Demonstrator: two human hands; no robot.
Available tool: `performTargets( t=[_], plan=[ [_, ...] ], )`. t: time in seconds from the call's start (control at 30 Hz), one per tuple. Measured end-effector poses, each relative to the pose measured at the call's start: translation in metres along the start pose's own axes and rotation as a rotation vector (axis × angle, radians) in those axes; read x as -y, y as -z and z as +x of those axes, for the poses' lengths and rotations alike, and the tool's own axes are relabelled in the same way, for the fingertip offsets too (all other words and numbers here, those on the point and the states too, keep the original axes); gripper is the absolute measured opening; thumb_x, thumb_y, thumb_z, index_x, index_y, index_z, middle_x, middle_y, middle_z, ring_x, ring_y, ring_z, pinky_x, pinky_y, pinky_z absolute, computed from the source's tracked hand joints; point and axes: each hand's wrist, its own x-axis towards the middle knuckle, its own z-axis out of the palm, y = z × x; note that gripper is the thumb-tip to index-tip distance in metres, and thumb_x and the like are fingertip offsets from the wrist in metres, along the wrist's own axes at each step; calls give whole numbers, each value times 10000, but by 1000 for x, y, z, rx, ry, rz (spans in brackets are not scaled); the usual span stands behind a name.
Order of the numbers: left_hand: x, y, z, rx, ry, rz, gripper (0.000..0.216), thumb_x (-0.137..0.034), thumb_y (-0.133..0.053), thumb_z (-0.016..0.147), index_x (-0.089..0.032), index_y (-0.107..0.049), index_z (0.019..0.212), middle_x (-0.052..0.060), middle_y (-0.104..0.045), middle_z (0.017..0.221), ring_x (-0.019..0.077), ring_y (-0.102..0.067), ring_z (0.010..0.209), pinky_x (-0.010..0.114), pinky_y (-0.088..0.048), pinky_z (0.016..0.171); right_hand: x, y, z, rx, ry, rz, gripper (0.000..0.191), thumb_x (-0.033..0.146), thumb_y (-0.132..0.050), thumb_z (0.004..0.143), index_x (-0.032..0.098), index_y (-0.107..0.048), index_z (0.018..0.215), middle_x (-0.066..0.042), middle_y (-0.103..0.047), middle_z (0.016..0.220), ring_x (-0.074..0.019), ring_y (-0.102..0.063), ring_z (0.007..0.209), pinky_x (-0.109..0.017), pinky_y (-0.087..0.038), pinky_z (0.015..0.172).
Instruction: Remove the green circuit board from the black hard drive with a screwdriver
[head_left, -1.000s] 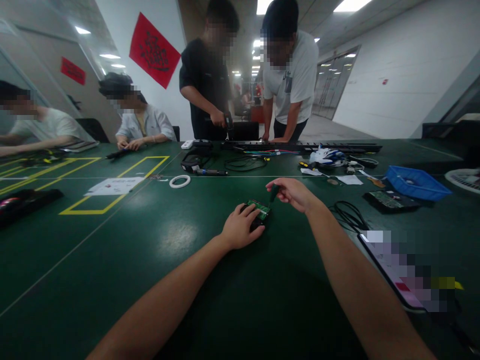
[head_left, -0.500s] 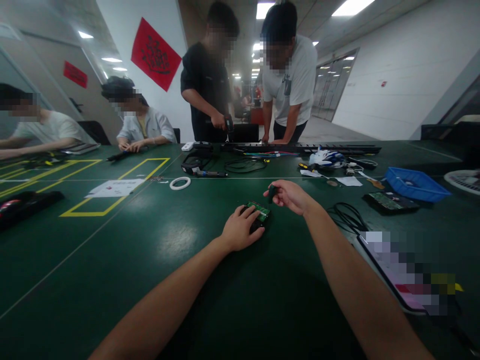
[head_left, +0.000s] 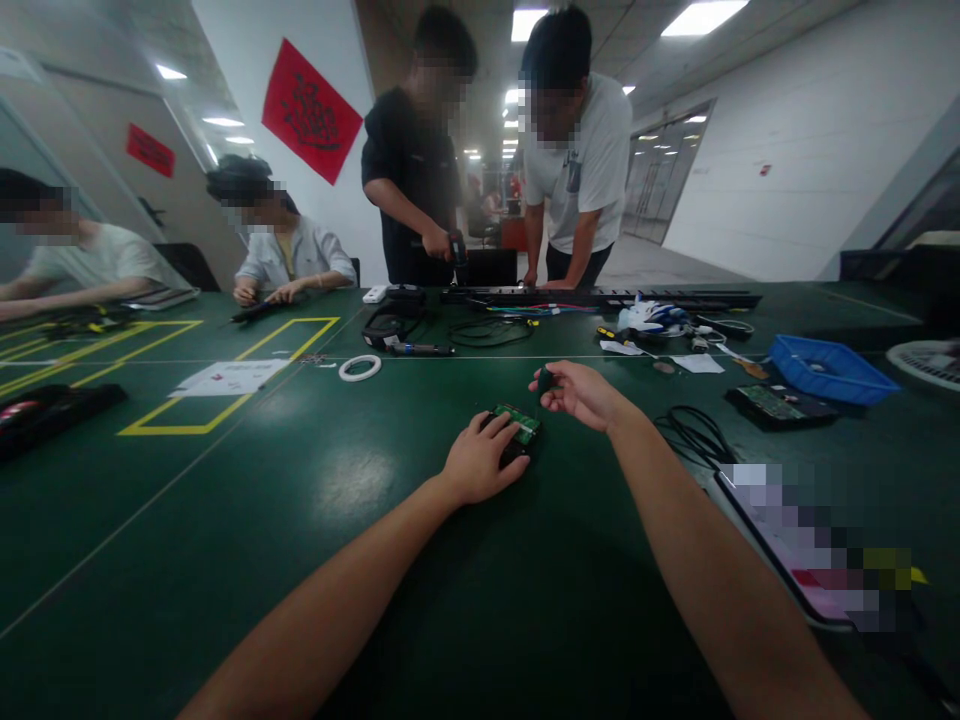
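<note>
A small green circuit board (head_left: pixel 527 428) in a black base lies on the table in front of me. My left hand (head_left: pixel 484 460) grips it from the left, fingers across its top and thumb along the near side. In my right hand (head_left: pixel 577 393), just beyond the board's right edge, is a screwdriver (head_left: pixel 545 379) with a dark green handle. Fingertips and thumb pinch that handle, and its thin shaft points down to the board's right edge. Exactly where the tip touches is too small to make out.
A blue tray (head_left: pixel 832 372), another board unit (head_left: pixel 780 405), black cable (head_left: pixel 694 435) and a tablet-like device (head_left: pixel 795 560) lie on the right. A white ring (head_left: pixel 360 368) is left of centre. Across the table, co-workers handle a long black rail (head_left: pixel 615 298).
My left hand and the circuit board have stayed in place. The screwdriver handle has turned slightly in my right fingers. At far left, a co-worker's hands and dark tool have shifted a little.
</note>
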Motion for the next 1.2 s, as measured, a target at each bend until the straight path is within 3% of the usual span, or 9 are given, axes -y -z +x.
performTargets(
  t=[0.13,0.27,0.53,0.83,1.2],
  plan=[
    [0,1,0,24,6,-3,671,-626,-509,935,-259,-486,1496,73,-456,1557,395,-314,1450,579,-374,1140,1,-1,-2,27,-5,-35,121,268,-522,956,165,-585,954,-149,-732,968,-153,-616,623,-252,-490,523],
    [-1,4,0,41,14,-9,679,-640,-490,939,-259,-479,1501,70,-447,1565,399,-304,1456,585,-369,1141,2,0,-4,19,50,-148,146,317,-588,931,205,-593,1025,-96,-738,917,-136,-577,554,-238,-432,461],
    [0,3,0,47,20,-25,691,-646,-494,936,-267,-462,1512,68,-441,1570,390,-295,1467,578,-358,1153,1,9,4,-187,139,-216,75,239,-619,856,168,-642,846,-58,-663,755,-107,-509,525,-220,-348,424],
    [1,1,0,39,17,-14,680,-639,-505,934,-261,-478,1498,72,-443,1567,392,-298,1463,581,-352,1154,1,0,-1,-100,139,-194,88,242,-607,857,163,-612,820,-105,-721,831,-103,-495,507,-218,-310,402],
    [0,2,-1,37,18,-21,678,-641,-498,937,-267,-475,1502,68,-445,1567,398,-292,1466,584,-351,1154,4,1,-4,-2,89,-218,214,262,-542,899,149,-721,928,-151,-747,1007,-109,-509,523,-232,-301,392]
  ],
)
